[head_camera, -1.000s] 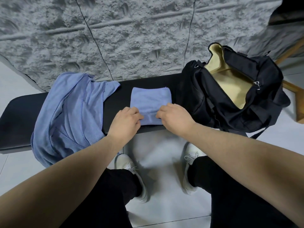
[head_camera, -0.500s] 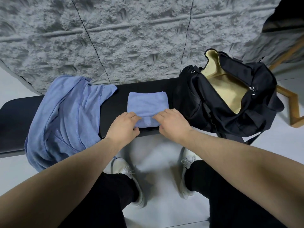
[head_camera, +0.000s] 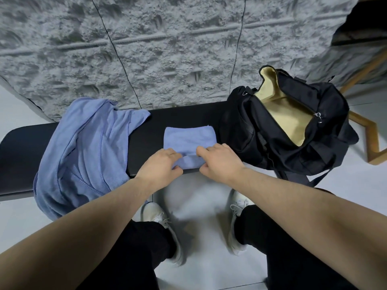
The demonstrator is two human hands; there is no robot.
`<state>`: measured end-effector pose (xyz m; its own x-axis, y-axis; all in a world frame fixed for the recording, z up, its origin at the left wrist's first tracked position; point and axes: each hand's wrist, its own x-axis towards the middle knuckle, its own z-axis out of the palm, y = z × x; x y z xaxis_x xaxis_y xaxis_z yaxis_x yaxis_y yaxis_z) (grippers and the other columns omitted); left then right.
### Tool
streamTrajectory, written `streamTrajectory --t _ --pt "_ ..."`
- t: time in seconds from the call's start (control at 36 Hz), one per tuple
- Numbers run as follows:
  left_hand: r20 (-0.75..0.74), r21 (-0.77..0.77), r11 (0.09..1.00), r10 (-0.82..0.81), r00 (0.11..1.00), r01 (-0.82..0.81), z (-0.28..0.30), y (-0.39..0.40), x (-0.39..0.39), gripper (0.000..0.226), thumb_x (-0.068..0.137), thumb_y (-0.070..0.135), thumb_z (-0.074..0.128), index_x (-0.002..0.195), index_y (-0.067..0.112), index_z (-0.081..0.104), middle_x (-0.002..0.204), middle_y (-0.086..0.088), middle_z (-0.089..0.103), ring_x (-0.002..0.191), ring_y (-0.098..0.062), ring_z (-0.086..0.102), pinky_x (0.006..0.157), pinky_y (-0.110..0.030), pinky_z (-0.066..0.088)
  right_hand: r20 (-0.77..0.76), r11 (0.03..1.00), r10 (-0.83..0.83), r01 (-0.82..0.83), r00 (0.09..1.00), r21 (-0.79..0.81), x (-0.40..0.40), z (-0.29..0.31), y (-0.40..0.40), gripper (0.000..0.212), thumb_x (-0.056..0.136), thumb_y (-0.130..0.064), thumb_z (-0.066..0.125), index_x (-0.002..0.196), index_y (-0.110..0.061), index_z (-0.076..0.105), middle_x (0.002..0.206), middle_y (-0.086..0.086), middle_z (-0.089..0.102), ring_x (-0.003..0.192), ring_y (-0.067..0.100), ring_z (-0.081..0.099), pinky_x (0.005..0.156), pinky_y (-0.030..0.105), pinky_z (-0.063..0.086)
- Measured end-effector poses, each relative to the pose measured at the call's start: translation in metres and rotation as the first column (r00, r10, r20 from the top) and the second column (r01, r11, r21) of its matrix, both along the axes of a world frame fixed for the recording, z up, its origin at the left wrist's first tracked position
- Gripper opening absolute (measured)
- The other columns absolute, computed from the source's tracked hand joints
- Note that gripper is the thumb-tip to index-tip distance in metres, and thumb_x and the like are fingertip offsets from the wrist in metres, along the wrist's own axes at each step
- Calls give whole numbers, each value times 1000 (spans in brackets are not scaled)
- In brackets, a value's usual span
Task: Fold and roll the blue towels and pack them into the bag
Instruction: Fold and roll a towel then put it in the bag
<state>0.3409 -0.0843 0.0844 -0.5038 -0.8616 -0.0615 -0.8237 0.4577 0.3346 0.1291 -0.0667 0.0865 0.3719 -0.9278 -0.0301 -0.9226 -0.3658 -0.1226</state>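
Fingers (head_camera: 177,156) of the left hand (head_camera: 159,166) and right hand (head_camera: 219,162) are curled and clamped on the rolled-up near end of the folded blue towel (head_camera: 189,141), which lies at the bench's (head_camera: 18,151) front edge between the loose towel pile (head_camera: 83,151) and the open black bag (head_camera: 293,126). Biggest risk imo is the roll going lopsided or loose if one hand pushes ahead of the other, or the whole thing slipping off that front edge since it's right on it. Roll's long axis runs left-right along the edge, and the flat part points toward the back edge and wall.
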Motion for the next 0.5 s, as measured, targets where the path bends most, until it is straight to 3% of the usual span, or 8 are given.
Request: streamTrajectory --t 0.08,0.22,0.33,0.42,0.47,0.5 --pt "-19 24 1000 3 1000 -3 1 -1 -2 30 87 18 53 65 25 34 72 8 40 72 -17 37 62 -29 29 1 1000 -9 9 1000 15 1 1 -1 21 85 -19 48 105 -13 50 82 4 61 82 27 50 75 34 30" --pt "-52 73 997 25 998 -21 2 -3 -4 35 90 16 49 66 32 30 72 12 37 78 -17 36 63 -27 25 -4 997 -53 53 999 64 4 3 -5 21 88 -21 45 107 -14 53 89 4 61 87 27 53 84 38 41" --pt "-8 61 998 32 999 -31 -2 -7 -3 10 93 19 43 92 26 50 78 13 39 84 -18 38 76 -30 28 30 997 -69 67 997 44 3 1 -7 24 88 -16 46 108 -13 57 103 3 60 96 26 52 83 36 40" --pt "19 48 997 60 998 -61 -4 -7 -3 18 93 22 39 106 28 51 83 16 41 90 -16 35 83 -30 24 36 994 -51 54 998 -92 3 -3 -10 22 79 -11 53 94 -10 69 94 4 60 90 28 52 72 35 38" --pt "-5 50 995 85 996 -84 -4 -6 -2 29 95 22 40 122 24 49 104 14 47 102 -14 35 90 -28 22 20 986 -57 59 998 -158 2 -4 -12 22 73 -12 56 85 -13 75 86 2 61 83 27 53 67 34 36" --pt "-23 52 994 97 995 -96 -5 -6 -1 31 95 21 41 126 23 47 114 12 47 107 -14 35 92 -27 20 -2 989 -64 63 998 -133 1 -4 -12 24 77 -13 56 90 -16 76 91 1 62 88 27 52 70 35 36"
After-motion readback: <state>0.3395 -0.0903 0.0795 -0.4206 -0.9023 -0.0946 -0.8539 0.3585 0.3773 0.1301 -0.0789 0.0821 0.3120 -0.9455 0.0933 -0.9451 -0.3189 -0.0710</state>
